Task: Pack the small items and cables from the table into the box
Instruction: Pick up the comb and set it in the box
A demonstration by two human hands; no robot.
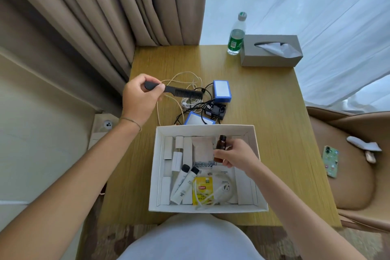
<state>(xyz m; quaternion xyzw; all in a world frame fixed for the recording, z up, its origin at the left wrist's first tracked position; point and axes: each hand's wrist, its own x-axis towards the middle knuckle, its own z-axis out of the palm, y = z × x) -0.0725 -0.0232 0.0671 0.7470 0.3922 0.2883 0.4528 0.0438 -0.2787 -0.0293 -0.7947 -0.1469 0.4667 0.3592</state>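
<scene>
Head cam (one view) looks steeply down, close over table (263,112).

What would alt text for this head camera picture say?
A person's left hand holds a black comb above tangled cables on a wooden table, while the right hand holds a small brown bottle over an open white box of toiletries.

You see a black comb (179,91), a brown bottle (220,148), a white box (260,177) and a yellow-green wood-grain table (268,99); a blue-edged pack (222,89) at twelve o'clock.

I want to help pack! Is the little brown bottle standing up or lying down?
Standing up. The small brown glass bottle has its black cap on top, held by the right hand over the white cardboard box.
</scene>
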